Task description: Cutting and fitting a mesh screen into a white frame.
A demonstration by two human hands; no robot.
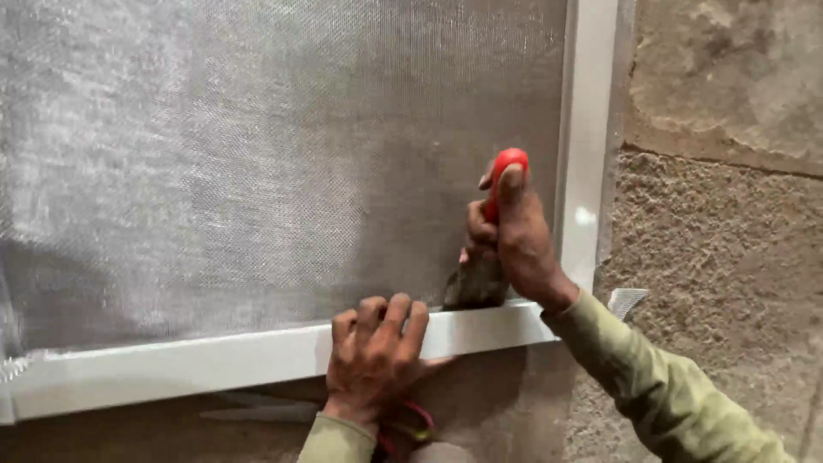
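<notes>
- My right hand (pixel 514 236) is hiding most of the red-handled tool (pixel 506 163).
- The frame (pixel 257 356) is running off the left edge.
- My left hand (pixel 373 360) is covering something red and yellow (pixel 416 424), too hidden to tell.

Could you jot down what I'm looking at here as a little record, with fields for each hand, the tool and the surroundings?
Left hand: left hand pressing on the bottom rail of the white frame
Right hand: right hand gripping a red-handled tool
Tool tip: at the frame's lower right corner, against the mesh screen
Sleeves: olive green
Surroundings: rough stone floor
</notes>
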